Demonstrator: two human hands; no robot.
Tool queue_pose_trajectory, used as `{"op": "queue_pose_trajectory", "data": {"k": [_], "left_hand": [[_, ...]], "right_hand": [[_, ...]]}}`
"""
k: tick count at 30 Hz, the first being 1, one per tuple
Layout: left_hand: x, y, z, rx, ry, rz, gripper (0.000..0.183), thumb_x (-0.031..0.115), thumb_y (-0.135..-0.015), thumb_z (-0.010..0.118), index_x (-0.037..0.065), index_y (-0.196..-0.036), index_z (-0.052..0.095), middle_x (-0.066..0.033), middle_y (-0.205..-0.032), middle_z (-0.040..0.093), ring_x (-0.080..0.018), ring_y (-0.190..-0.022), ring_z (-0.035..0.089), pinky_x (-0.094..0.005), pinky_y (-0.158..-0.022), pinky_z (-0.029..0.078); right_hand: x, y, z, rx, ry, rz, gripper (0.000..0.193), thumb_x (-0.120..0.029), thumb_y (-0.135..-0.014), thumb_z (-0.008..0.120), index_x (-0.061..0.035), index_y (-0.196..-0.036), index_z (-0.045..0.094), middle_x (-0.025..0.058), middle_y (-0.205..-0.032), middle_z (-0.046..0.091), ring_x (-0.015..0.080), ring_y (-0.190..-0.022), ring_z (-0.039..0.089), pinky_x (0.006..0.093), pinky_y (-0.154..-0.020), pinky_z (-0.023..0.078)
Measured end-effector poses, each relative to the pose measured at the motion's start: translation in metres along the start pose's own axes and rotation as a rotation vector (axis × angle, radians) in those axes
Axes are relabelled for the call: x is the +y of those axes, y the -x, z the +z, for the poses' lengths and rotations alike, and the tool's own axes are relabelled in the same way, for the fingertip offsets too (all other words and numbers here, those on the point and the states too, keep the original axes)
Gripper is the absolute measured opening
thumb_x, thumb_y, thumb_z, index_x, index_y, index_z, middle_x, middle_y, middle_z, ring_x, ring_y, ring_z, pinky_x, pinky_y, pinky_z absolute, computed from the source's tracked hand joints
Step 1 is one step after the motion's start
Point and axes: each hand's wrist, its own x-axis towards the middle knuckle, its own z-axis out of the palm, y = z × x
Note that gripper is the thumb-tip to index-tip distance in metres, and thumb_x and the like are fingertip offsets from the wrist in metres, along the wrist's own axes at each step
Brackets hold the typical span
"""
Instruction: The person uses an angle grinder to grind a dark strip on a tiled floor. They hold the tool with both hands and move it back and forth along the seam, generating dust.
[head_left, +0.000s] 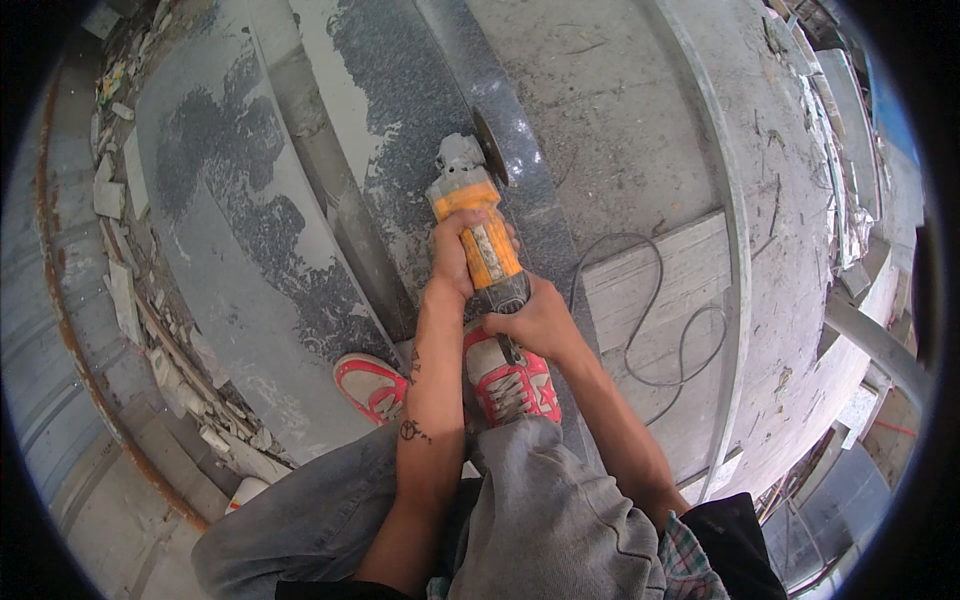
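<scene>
Both hands hold an orange and grey angle grinder (490, 250) over a dark stone slab (410, 80). My left hand (456, 250) wraps round its orange body, just behind the grey gear head. Further back, my right hand (530, 320) grips the dark rear end near my shoe. The thin cutting disc (490, 145) stands edge-on at the right of the head, along the slab's dark strip. Whether the disc touches the stone, or is spinning, I cannot tell. Pale dust or coating lies in patches on the slab.
A grey cord (655, 300) loops over the floor and a pale plank (660, 285) to the right. Another patchy slab (230, 180) lies at the left. Broken stone pieces (115, 190) line the left edge. My red and white shoes (370, 387) are close behind the grinder.
</scene>
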Motion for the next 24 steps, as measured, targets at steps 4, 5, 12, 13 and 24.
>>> {"op": "queue_pose_trajectory", "data": {"k": [4,5,12,13,24], "left_hand": [[0.015,-0.012,0.001,-0.034,-0.040,0.006,0.042,0.028,-0.074,0.061,-0.002,-0.102,0.053,-0.0153,-0.077,0.060,-0.0281,-0.066,0.064,-0.0400,-0.062,0.056],[0.019,-0.016,0.002,-0.028,-0.030,-0.012,0.043,0.028,-0.074,0.061,-0.002,-0.103,0.053,-0.0152,-0.077,0.060,-0.0281,-0.066,0.064,-0.0401,-0.062,0.056],[0.027,-0.024,-0.002,0.015,-0.054,-0.010,0.044,0.027,-0.075,0.060,-0.001,-0.108,0.050,-0.0153,-0.078,0.060,-0.0278,-0.066,0.064,-0.0402,-0.061,0.056],[0.025,-0.023,-0.001,0.010,-0.035,-0.019,0.043,0.026,-0.075,0.060,-0.001,-0.107,0.051,-0.0154,-0.078,0.060,-0.0279,-0.066,0.064,-0.0402,-0.061,0.056],[0.004,-0.003,0.003,-0.037,-0.069,0.041,0.038,0.026,-0.074,0.059,-0.002,-0.101,0.054,-0.0158,-0.077,0.060,-0.0279,-0.065,0.064,-0.0394,-0.061,0.056]], "right_hand": [[-0.015,-0.012,-0.003,-0.038,-0.016,0.062,0.050,-0.024,-0.056,0.076,0.0055,-0.094,0.062,0.0178,-0.081,0.067,0.0265,-0.073,0.066,0.0351,-0.069,0.051],[-0.014,-0.016,-0.002,-0.037,-0.031,0.045,0.050,-0.024,-0.056,0.076,0.0055,-0.094,0.062,0.0179,-0.081,0.067,0.0266,-0.073,0.066,0.0352,-0.070,0.051],[-0.011,-0.027,-0.001,-0.045,-0.048,0.059,0.049,-0.022,-0.057,0.076,0.0047,-0.096,0.063,0.0148,-0.081,0.066,0.0241,-0.076,0.065,0.0334,-0.072,0.050],[-0.007,-0.025,-0.001,-0.037,-0.028,0.065,0.052,-0.026,-0.056,0.076,0.0051,-0.096,0.063,0.0175,-0.082,0.067,0.0274,-0.078,0.066,0.0352,-0.073,0.051],[0.007,-0.005,0.001,-0.003,0.004,-0.012,0.051,-0.026,-0.057,0.077,0.0043,-0.096,0.063,0.0186,-0.080,0.067,0.0283,-0.074,0.066,0.0363,-0.072,0.051]]}}
